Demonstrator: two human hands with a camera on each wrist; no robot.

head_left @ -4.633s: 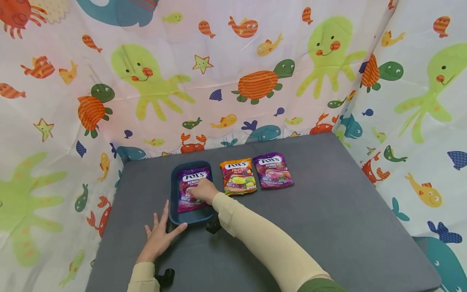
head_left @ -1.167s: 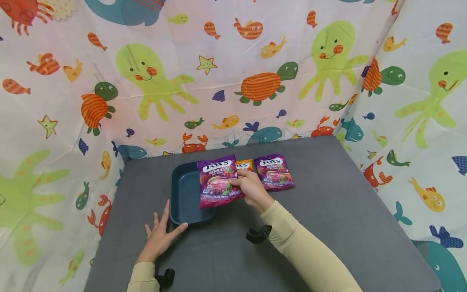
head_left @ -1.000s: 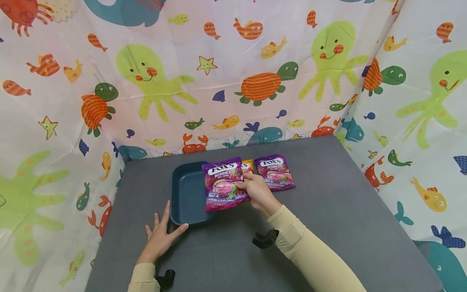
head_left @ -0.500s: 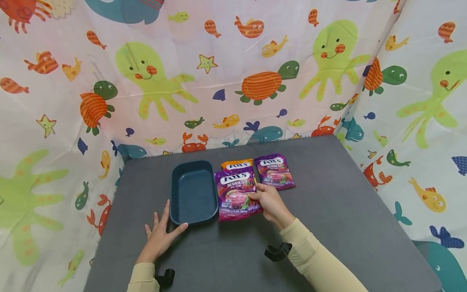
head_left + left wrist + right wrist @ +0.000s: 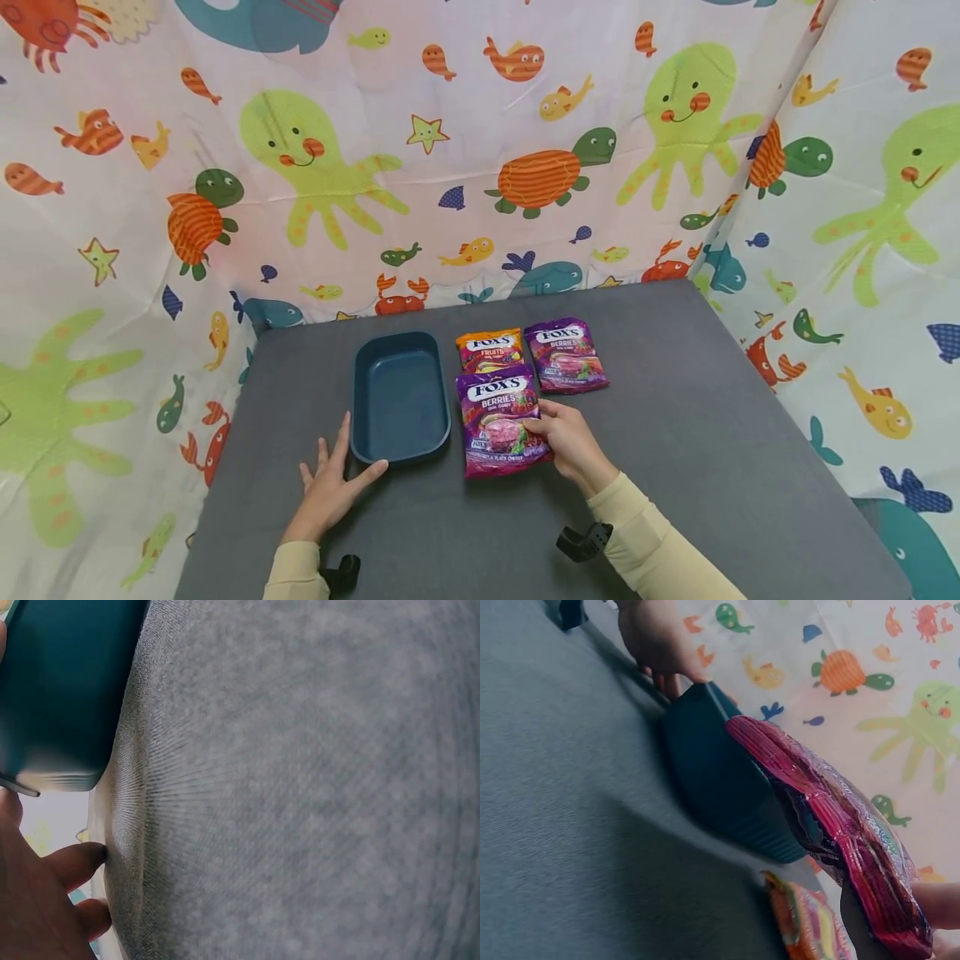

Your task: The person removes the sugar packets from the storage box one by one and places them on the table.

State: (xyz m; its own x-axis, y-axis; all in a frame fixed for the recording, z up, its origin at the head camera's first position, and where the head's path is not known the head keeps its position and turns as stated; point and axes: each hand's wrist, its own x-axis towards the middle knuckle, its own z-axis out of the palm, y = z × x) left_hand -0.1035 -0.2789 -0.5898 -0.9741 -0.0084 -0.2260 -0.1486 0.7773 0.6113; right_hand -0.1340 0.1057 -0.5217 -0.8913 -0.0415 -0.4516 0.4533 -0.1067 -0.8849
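My right hand (image 5: 573,442) pinches the right edge of a purple Fox's Berries candy bag (image 5: 501,421). In the right wrist view this candy bag (image 5: 832,825) is up off the table, its crimped edge toward the camera. Fingers spread, my left hand (image 5: 330,487) touches the near-left corner of a dark blue rectangular tray (image 5: 400,454). The tray's inside is bare. From the left wrist, the tray wall (image 5: 67,690) shows beside the fingers of the left hand (image 5: 45,892). Partly covered by the held bag in the head view is an orange Fox's Fruits candy bag (image 5: 490,346).
A second purple Fox's Berries bag (image 5: 566,354) lies flat at the right of the orange one. The grey table (image 5: 712,467) reaches back to a sea-animal curtain (image 5: 450,167) that hangs behind it and along both sides.
The right hand has lifted the purple bag out of the tray, then carried it right and toward the near side, uncovering the orange bag's top. The left hand stays at the tray.
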